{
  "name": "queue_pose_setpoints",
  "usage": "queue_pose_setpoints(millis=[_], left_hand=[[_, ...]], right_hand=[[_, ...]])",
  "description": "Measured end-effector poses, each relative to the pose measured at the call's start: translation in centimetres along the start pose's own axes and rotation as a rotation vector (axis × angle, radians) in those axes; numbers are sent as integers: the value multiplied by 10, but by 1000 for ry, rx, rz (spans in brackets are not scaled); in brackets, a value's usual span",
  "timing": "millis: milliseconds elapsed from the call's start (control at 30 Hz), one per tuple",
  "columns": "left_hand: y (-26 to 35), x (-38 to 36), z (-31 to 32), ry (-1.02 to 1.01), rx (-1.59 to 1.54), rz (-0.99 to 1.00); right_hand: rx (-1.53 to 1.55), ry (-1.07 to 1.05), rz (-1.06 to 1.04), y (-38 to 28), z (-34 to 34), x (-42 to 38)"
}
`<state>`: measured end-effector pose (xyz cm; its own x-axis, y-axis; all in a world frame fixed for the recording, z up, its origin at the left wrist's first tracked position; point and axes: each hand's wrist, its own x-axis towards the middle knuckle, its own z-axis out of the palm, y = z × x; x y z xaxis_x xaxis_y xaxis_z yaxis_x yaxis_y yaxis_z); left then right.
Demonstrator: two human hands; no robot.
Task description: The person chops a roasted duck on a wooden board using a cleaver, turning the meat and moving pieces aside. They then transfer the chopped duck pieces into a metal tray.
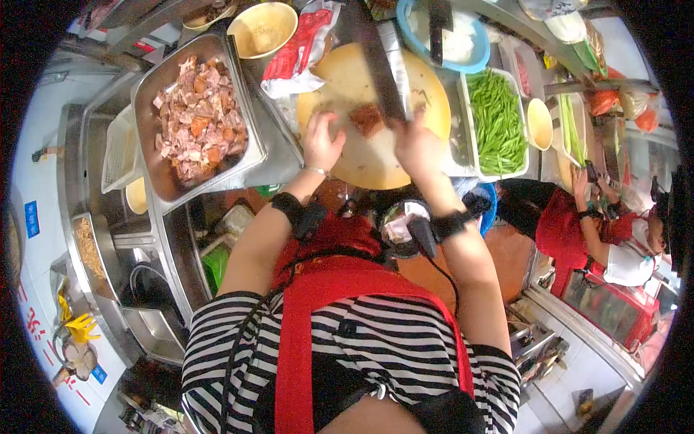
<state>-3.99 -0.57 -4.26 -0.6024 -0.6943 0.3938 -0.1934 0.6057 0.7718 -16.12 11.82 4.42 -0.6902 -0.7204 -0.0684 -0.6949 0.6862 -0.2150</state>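
A brownish-red piece of meat lies on the round yellow cutting board. My right hand is wrapped round the handle of a cleaver, whose blade is smeared by motion and points away from me, just right of the meat. To the left of the meat is my left hand, fingers apart and holding nothing, over the board's left edge. Left of the board, a large steel tray holds many chunks of cut meat.
Green beans fill a white tray on the right. Behind the board stand a blue basin, a red-and-white bag and a yellow bowl. Another person in a red apron works at far right.
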Motion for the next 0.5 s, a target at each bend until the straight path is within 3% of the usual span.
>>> queue_pose_setpoints(millis=[67, 167, 233, 333, 433, 500], left_hand=[[7, -2, 0, -59, -31, -111], [18, 2, 10, -114, 159, 61], [11, 3, 17, -129, 206, 47], [7, 2, 15, -46, 132, -17], [1, -9, -13, 80, -56, -43], [6, -12, -21, 150, -91, -127]], right_hand=[[-86, -151, -18, -8, 23, 5], [-36, -134, -67, -20, 11, 15], [-51, -118, -83, -18, -1, 17], [-28, -42, -93, -13, -32, 5], [126, 225, -102, -17, -54, -9], [103, 157, -23, -21, -31, -3]])
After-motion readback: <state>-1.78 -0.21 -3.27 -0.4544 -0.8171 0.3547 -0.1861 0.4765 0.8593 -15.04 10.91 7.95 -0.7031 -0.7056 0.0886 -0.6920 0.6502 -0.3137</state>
